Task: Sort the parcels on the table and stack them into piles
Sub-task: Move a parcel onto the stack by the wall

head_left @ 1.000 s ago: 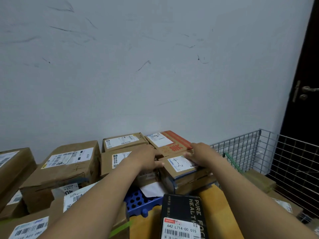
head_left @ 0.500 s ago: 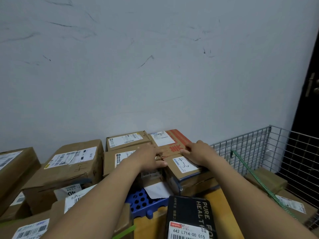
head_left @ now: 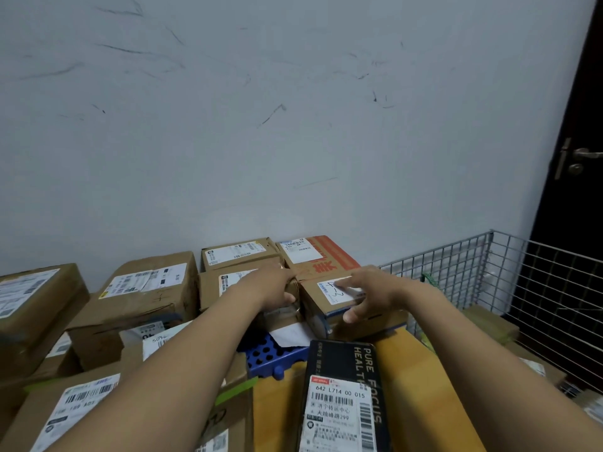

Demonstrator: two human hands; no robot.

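Parcels crowd the tabletop (head_left: 414, 383) along the grey wall, and the one you are on is the small brown parcel (head_left: 321, 306) whose white label carries a handwritten "4-3". It sits on top of another carton, near the middle of the heap. Your right hand (head_left: 370, 288) lies over that label with the fingers (head_left: 342, 283) spread wide and straight and the thumb down on the near face. Your left hand (head_left: 272, 287) rests at its 9 o'clock, on the neighbouring labelled box (head_left: 212, 285). Its fingertips drop into the gap between the two, so you cannot tell whether they grip anything. At 12 o'clock from the "4-3" parcel sits an orange-printed carton (head_left: 336, 256) with a white shipping label. At 6 o'clock lies a black box (head_left: 342, 360) printed "PURE FOCUS HEALTH", its label reading "642 L714 00 015". A blue perforated tray (head_left: 266, 353) shows at 7 o'clock, and a wire mesh cage (head_left: 456, 272) stands at 3 o'clock.
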